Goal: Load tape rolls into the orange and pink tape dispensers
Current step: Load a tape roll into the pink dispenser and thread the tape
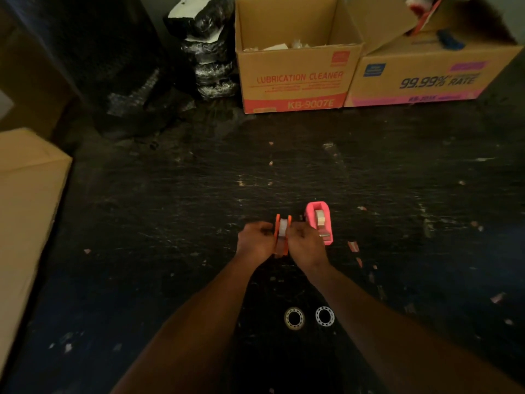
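The orange tape dispenser (282, 237) stands on the dark floor with a whitish tape roll (283, 227) between its two side walls. My left hand (254, 241) grips its left side and my right hand (305, 243) grips its right side. Just to the right stands the pink tape dispenser (319, 221) with a tape roll (320, 218) seated inside it. Nearer to me, between my forearms, two clear tape rolls lie flat on the floor: one on the left (294, 319), one on the right (324, 316).
Two open cardboard boxes stand at the back, one marked LUBRICATION CLEANER (295, 78), the other 99.99% RATE (426, 78). A plain cardboard box (25, 211) is at the left. Black plastic-wrapped bundles (207, 49) are stacked beside the boxes. Paper scraps litter the floor.
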Available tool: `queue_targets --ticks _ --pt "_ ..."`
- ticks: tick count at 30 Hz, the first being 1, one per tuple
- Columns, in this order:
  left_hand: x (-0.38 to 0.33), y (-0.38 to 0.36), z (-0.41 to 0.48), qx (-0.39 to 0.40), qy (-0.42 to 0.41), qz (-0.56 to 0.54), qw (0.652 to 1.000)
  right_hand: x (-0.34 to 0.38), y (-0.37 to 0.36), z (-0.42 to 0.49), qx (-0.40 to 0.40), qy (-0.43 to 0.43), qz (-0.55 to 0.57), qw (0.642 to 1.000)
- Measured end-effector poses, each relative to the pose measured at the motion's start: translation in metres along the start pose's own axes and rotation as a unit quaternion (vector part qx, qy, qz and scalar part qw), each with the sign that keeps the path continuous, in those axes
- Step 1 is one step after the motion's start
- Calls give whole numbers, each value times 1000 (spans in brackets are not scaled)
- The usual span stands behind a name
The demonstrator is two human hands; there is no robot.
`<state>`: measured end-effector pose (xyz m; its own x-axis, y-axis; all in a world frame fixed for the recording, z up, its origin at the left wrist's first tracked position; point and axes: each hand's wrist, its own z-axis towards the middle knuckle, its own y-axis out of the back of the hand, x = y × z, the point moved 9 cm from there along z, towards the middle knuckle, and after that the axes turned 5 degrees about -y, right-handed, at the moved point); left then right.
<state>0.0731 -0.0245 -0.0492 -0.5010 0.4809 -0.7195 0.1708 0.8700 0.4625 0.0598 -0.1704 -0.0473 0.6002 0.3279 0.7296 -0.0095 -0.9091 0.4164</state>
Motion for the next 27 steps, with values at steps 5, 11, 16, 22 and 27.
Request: queue_targets --ticks 5,11,16,22,27 --pt "3 -7 4 6 8 -53 999 3 2 6 23 0 12 1000" --pt "-1 -9 7 -1 6 -25 1000 16 56 8 -123 72 -83 986" --pt "7 -13 7 -9 23 -6 1000 -17 86 41 -121 -26 -41 991" --pt "6 -19 9 -9 39 -33 999 -29 78 48 -27 -42 24 998" --pt "4 -21 11 -7 38 -41 998 -27 79 47 -43 -27 13 999"
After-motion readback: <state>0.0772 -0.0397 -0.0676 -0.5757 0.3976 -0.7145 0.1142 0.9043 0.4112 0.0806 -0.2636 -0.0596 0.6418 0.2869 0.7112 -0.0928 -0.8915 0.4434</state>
